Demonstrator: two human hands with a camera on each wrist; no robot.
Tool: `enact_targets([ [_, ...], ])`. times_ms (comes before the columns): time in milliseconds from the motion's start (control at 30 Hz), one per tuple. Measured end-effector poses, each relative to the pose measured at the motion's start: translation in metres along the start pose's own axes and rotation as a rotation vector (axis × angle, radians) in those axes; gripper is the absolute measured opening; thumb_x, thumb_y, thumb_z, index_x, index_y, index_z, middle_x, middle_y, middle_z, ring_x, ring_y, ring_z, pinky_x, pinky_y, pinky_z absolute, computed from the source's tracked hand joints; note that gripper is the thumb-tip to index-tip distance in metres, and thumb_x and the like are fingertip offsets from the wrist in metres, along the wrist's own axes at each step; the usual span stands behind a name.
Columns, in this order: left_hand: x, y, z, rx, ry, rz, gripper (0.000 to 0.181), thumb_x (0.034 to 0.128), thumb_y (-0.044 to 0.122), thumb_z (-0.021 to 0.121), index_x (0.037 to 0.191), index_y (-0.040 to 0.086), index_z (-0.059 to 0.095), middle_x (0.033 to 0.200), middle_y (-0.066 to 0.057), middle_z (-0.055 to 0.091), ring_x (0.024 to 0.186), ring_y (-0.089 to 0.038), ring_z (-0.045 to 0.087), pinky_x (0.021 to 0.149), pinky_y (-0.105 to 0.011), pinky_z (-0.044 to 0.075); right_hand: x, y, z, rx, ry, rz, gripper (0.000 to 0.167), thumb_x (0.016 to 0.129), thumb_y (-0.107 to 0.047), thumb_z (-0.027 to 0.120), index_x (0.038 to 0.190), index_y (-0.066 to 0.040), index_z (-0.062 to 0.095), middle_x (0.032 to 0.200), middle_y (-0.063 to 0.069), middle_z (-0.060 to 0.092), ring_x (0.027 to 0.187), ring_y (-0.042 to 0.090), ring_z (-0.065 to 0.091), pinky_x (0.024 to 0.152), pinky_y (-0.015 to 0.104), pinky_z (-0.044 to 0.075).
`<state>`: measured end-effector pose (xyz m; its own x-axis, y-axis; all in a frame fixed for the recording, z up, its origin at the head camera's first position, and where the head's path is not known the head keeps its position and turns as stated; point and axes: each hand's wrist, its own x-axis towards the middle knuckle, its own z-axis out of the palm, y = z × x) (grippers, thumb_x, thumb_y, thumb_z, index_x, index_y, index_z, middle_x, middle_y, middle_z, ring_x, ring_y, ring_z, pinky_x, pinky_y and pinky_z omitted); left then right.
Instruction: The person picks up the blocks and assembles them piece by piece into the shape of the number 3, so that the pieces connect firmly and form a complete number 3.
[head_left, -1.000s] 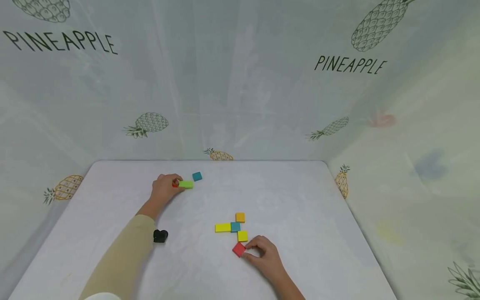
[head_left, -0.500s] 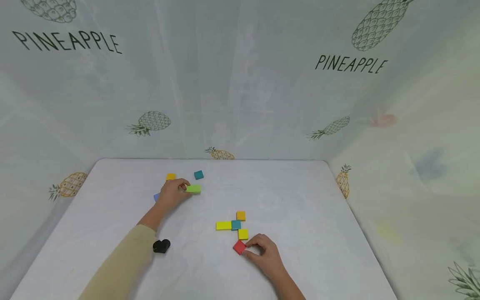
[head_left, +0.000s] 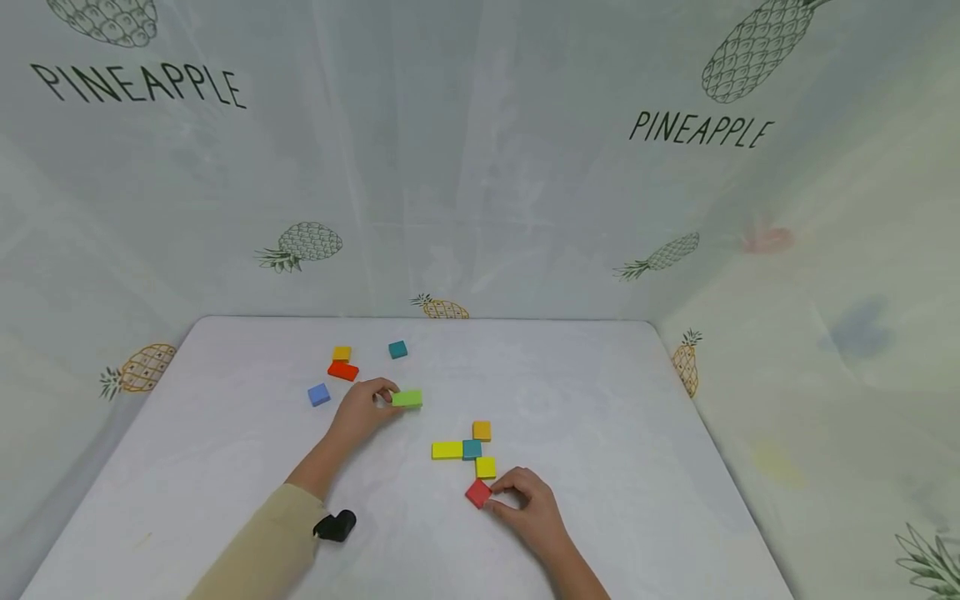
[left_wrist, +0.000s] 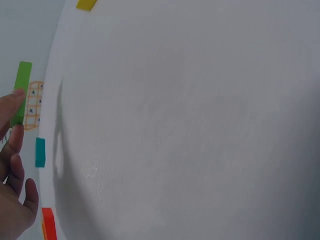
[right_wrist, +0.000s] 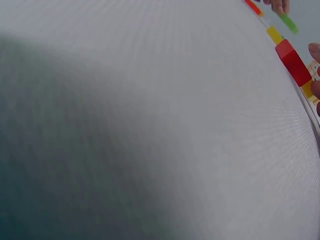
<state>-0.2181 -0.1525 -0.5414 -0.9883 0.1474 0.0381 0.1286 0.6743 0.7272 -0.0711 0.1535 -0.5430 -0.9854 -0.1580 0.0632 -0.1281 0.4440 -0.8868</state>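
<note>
Here's my left hand (head_left: 363, 408), out over the left part of the counter (head_left: 637, 400), thumb and finger pinching one end of the green block (head_left: 407, 399), its other end pointing right, and it looks raised off the surface. And my right hand (head_left: 532, 508), nearer me, pinches the red block (head_left: 478, 493) from the right. That one sits turned corner-on at the near side of the yellow square block (head_left: 485, 467); whether they touch, I can't tell.

Beyond it come the teal block (head_left: 472, 450), the long yellow block (head_left: 447, 451) against its left side, and the orange block (head_left: 482, 431) on the far side.

Technique now! I'd hold the green one by its end, level, leaving the free end to lead and my knuckles away from the cluster. Light pressure on the red, I reckon: a careless twist could nudge its yellow neighbour. Steady right wrist, gentle left fingertips.
</note>
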Motion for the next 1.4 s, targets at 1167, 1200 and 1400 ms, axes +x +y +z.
enact_targets([
  [1167, -0.083, 0.046, 0.048, -0.167, -0.046, -0.099, 0.028, 0.0751, 0.017, 0.085, 0.098, 0.015, 0.069, 0.080, 0.006, 0.055, 0.080, -0.018, 0.047, 0.068, -0.031, 0.042, 0.003, 0.030, 0.008, 0.025, 0.023, -0.009, 0.020, 0.079, -0.026, 0.082, 0.094, -0.025, 0.069, 0.094, -0.011, 0.064, 0.091, 0.012, 0.058, 0.083, 0.024, 0.050],
  [1200, -0.084, 0.046, 0.049, -0.168, -0.050, -0.098, 0.028, 0.0751, 0.017, 0.085, 0.098, 0.015, 0.069, 0.080, 0.006, 0.055, 0.080, -0.018, 0.047, 0.068, -0.030, 0.042, 0.003, 0.030, 0.008, 0.029, 0.024, -0.012, 0.020, 0.079, -0.026, 0.083, 0.094, -0.025, 0.069, 0.094, -0.010, 0.064, 0.091, 0.013, 0.058, 0.083, 0.025, 0.050],
  [1400, -0.092, 0.048, 0.056, -0.163, -0.072, -0.106, 0.030, 0.0751, 0.019, 0.085, 0.100, 0.016, 0.069, 0.080, 0.007, 0.055, 0.080, -0.018, 0.046, 0.067, -0.029, 0.042, 0.003, 0.031, 0.008, 0.030, 0.030, -0.042, 0.021, 0.079, -0.023, 0.083, 0.095, -0.023, 0.069, 0.094, -0.010, 0.065, 0.090, 0.014, 0.059, 0.082, 0.026, 0.050],
])
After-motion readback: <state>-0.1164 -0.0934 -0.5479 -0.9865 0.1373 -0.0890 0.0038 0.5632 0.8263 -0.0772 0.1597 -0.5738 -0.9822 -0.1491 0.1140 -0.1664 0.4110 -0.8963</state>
